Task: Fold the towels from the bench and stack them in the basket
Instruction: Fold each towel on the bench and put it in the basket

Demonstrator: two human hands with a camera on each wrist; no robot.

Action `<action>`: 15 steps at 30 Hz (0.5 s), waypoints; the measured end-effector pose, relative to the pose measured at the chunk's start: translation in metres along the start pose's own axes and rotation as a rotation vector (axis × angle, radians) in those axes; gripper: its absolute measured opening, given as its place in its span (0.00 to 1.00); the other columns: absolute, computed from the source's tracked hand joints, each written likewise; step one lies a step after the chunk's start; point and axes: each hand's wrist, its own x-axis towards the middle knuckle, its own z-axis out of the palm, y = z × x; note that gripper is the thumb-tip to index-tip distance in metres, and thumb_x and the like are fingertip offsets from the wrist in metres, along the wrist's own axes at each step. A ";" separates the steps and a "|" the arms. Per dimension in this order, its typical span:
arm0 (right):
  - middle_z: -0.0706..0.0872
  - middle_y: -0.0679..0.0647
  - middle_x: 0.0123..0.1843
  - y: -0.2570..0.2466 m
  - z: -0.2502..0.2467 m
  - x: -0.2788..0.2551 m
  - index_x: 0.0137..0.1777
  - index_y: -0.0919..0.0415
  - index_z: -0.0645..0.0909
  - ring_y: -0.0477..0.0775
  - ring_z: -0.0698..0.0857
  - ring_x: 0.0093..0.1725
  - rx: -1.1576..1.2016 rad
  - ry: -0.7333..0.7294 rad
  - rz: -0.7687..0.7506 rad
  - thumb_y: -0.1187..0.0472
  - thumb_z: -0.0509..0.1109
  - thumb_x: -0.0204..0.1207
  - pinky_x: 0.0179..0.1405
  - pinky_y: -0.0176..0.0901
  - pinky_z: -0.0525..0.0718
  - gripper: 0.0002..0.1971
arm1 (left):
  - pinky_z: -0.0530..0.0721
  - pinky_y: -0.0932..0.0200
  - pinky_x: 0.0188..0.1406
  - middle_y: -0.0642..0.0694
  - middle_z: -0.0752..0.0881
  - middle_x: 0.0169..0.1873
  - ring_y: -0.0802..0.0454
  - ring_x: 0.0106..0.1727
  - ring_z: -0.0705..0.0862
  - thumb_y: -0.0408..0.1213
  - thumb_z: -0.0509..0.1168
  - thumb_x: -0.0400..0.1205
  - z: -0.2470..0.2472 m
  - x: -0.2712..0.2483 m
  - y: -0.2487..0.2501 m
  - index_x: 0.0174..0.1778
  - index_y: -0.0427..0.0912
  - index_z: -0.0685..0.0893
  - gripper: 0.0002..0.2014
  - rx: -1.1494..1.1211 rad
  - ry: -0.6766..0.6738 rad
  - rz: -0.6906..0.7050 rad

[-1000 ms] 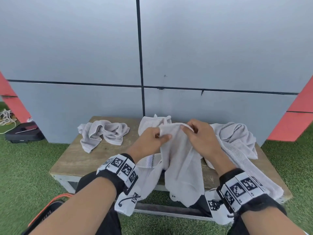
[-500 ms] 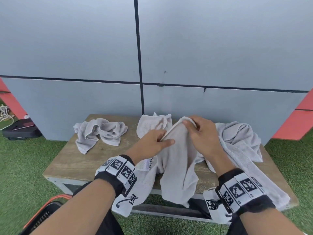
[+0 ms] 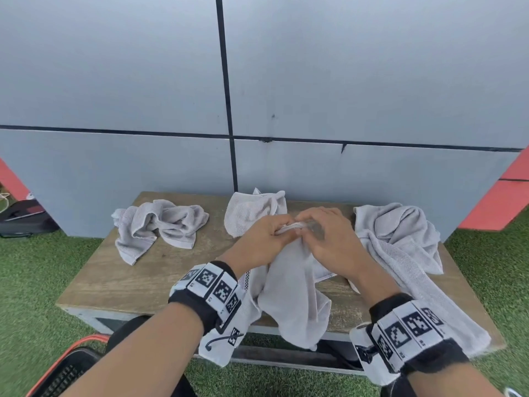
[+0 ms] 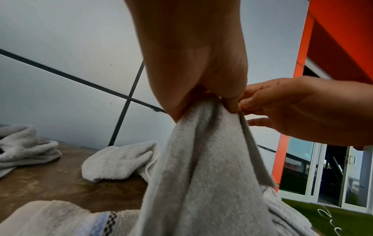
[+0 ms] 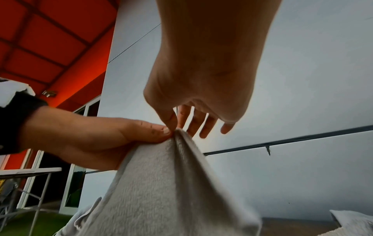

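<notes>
A light grey towel [image 3: 292, 296] hangs from both hands above the wooden bench [image 3: 128, 282], and its lower end drapes over the front edge. My left hand [image 3: 282, 232] grips the bunched top of the towel [image 4: 201, 159] in its curled fingers. My right hand [image 3: 303, 227] meets it there and pinches the towel's edge [image 5: 177, 135] between thumb and forefinger, with the other fingers spread loose. The basket [image 3: 65, 371], black mesh with an orange rim, shows at the bottom left on the grass.
Three more crumpled grey towels lie on the bench: one at the left [image 3: 160, 224], one at the back middle [image 3: 252, 210], and a long one at the right [image 3: 400, 245] hanging over the front edge. A grey panel wall stands right behind. Green turf surrounds the bench.
The two hands have come together at the towel's top edge, bunching it between them. The towel has risen slightly.
</notes>
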 end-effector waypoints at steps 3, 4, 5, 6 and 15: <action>0.86 0.38 0.43 0.005 -0.007 0.005 0.40 0.40 0.80 0.51 0.83 0.51 -0.023 -0.046 0.010 0.46 0.70 0.75 0.62 0.60 0.78 0.04 | 0.66 0.67 0.29 0.58 0.72 0.26 0.63 0.27 0.68 0.40 0.68 0.86 -0.006 0.002 -0.011 0.40 0.38 0.81 0.12 0.067 0.025 -0.028; 0.85 0.39 0.41 0.006 -0.009 0.005 0.38 0.40 0.78 0.51 0.83 0.49 -0.027 -0.039 0.005 0.48 0.71 0.76 0.60 0.59 0.78 0.06 | 0.65 0.67 0.28 0.58 0.71 0.25 0.62 0.27 0.67 0.40 0.69 0.85 -0.007 0.001 -0.013 0.37 0.41 0.80 0.12 0.075 0.015 -0.028; 0.85 0.40 0.39 0.007 -0.010 0.005 0.38 0.41 0.77 0.50 0.83 0.46 0.006 -0.014 0.005 0.51 0.72 0.77 0.57 0.55 0.79 0.08 | 0.65 0.67 0.27 0.58 0.70 0.25 0.61 0.26 0.67 0.40 0.70 0.85 -0.008 0.000 -0.017 0.34 0.45 0.78 0.13 0.076 0.004 -0.037; 0.84 0.42 0.37 0.008 -0.011 0.005 0.38 0.42 0.76 0.49 0.82 0.43 0.051 0.022 0.018 0.56 0.72 0.79 0.53 0.51 0.79 0.11 | 0.65 0.68 0.27 0.57 0.70 0.24 0.60 0.26 0.67 0.40 0.70 0.85 -0.008 -0.002 -0.018 0.32 0.49 0.75 0.15 0.075 -0.003 -0.051; 0.84 0.45 0.45 0.025 -0.023 0.006 0.50 0.53 0.77 0.56 0.83 0.51 0.067 0.245 0.156 0.61 0.68 0.83 0.52 0.51 0.78 0.03 | 0.67 0.64 0.31 0.60 0.74 0.25 0.61 0.29 0.71 0.44 0.66 0.87 -0.030 -0.007 -0.036 0.34 0.45 0.71 0.17 0.142 0.138 -0.184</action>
